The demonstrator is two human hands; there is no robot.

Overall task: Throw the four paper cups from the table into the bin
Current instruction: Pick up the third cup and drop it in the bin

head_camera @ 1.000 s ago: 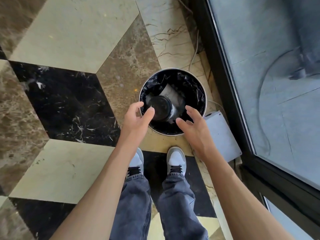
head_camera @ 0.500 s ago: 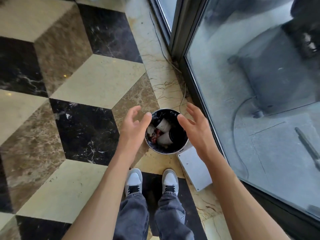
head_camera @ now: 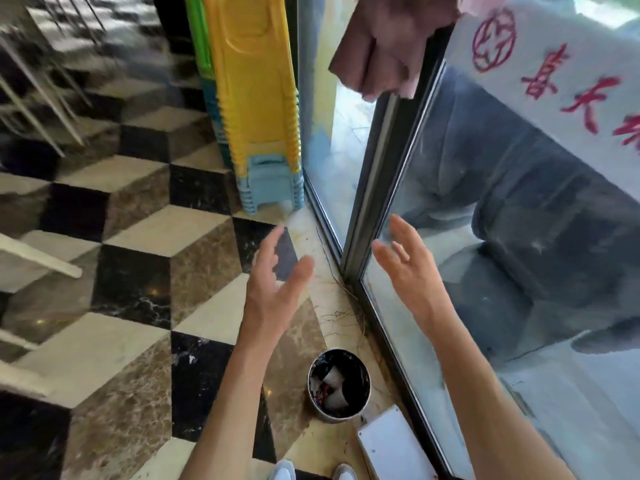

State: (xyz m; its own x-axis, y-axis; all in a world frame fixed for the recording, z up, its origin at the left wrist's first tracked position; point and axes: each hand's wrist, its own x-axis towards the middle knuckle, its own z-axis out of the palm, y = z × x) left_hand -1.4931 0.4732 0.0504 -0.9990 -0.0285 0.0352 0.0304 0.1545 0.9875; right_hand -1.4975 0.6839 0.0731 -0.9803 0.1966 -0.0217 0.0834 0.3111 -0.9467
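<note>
We see the view tipped well up from where it pointed half a second ago: the bin (head_camera: 339, 385), which then sat right between our hands, now lies low in the frame, on the marble floor (head_camera: 138, 341) just beside the glass door (head_camera: 519, 271) and close to our shoes (head_camera: 284, 472). Inside its black liner we make out white paper cups (head_camera: 335, 389), at least two lying tilted among some reddish scraps; how many are in there we cannot tell. Our left hand (head_camera: 273, 289) is raised with its fingers spread and slightly curled, holding nothing, and our right hand (head_camera: 412, 271) is likewise spread and empty, palm turned inward. Before, both hands framed the bin's rim; now they hang well above and beyond it, apart from each other. A white flat box (head_camera: 391, 445) lies on the floor touching or almost touching the bin's near side. New in view are a stack of yellow and pale blue plastic stools (head_camera: 259, 116) standing against the door frame, and blurred white chair legs (head_camera: 38, 258) at the left.
</note>
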